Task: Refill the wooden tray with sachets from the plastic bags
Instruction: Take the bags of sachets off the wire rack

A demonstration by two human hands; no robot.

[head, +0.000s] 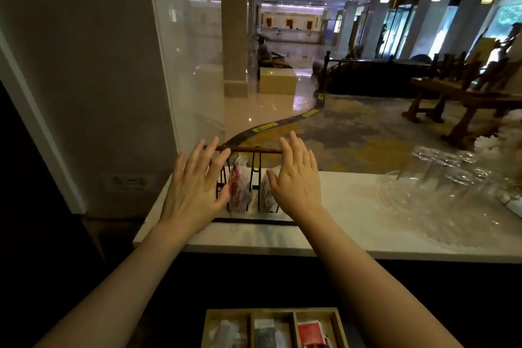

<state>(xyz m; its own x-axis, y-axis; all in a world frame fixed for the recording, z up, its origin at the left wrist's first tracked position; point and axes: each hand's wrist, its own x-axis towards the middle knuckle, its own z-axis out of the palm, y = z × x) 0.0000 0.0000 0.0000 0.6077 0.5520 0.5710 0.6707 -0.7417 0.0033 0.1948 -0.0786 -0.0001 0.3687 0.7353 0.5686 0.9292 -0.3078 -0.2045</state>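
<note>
Both hands spread over a wire rack of bagged sachets on a white counter.

Left hand (195,181) and right hand (296,175) at mid-frame, fingers straight and splayed, grasping nothing, either side of the wire rack (250,151) and in front of its wooden top rail. Two plastic bags (239,189) upright in the rack between the hands. Wooden tray (274,312) at bottom centre, three compartments: pale sachets left, dark middle, red right. Upturned glasses (440,178) at the right of the counter (353,223).
</note>
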